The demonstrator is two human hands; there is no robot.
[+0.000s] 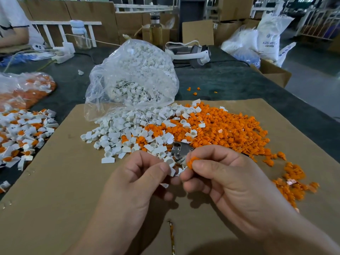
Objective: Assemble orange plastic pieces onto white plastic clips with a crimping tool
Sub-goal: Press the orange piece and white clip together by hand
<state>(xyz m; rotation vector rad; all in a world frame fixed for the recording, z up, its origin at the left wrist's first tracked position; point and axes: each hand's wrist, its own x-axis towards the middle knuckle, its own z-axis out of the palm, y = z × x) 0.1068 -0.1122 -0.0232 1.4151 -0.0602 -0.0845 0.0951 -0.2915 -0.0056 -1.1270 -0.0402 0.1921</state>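
Two hands meet: right hand [219, 173] pinches orange piece [191, 161] beside left hand's [141, 173] white clip [170, 161].

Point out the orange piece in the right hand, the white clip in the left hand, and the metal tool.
orange piece [191, 161], head view, its ribbed cap.
white clip [169, 161], head view, its round cup.
metal tool [181, 149], head view, its flat plate.

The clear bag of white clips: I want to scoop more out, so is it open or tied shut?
Open. The clear bag lies on its side, mouth gaping toward the cardboard sheet, white clips spilling out.
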